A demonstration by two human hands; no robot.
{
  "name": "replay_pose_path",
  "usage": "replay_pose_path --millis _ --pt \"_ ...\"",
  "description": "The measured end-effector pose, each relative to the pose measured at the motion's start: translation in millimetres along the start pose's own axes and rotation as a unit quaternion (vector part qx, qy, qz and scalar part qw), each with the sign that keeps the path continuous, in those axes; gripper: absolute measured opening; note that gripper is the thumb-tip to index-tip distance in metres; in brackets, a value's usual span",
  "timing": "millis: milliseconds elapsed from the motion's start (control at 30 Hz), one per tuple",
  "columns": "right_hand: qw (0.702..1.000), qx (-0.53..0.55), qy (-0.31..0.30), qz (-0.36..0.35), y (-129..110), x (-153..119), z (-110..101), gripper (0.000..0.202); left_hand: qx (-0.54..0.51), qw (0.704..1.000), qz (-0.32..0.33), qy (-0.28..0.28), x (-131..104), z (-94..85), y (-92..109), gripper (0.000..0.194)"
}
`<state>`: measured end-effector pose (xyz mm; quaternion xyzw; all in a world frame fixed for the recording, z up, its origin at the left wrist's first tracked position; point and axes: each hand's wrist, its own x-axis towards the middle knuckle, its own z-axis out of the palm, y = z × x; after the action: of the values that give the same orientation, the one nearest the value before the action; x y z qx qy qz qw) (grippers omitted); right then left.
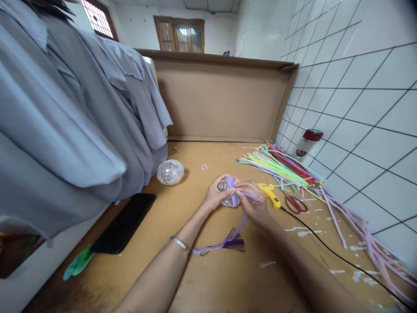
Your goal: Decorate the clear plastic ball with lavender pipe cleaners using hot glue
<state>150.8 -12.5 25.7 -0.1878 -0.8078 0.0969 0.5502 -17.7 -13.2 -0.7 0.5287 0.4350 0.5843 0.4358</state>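
My left hand is wrapped round the left side of a clear dome-shaped piece with coloured specks, its thumb pressing on purple pipe cleaner strips that cross the piece. From the right, my right hand pinches the free end of a purple pipe cleaner against it. A long purple strand trails below on the table, beside a dark purple tassel. Another clear speckled bowl-like piece rests to the left, apart from my hands.
A yellow glue gun with a black cord and red-handled scissors lie at right. Coloured pipe cleaners are heaped behind, near a red-lidded bottle. A black phone lies left, beneath hanging grey cloth. Cardboard stands behind.
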Motion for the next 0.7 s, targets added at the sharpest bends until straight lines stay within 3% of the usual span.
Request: replay_pose_path --millis 400,700 --pt "0.99 -0.088 -0.08 -0.077 11 -9 0 0.023 0.012 1.0 0.003 0.009 0 -1.5 -3 0.086" --pt "0.983 -0.121 -0.08 -0.109 13 -10 3 0.021 0.033 0.999 0.0 0.012 0 -1.8 -3 0.089"
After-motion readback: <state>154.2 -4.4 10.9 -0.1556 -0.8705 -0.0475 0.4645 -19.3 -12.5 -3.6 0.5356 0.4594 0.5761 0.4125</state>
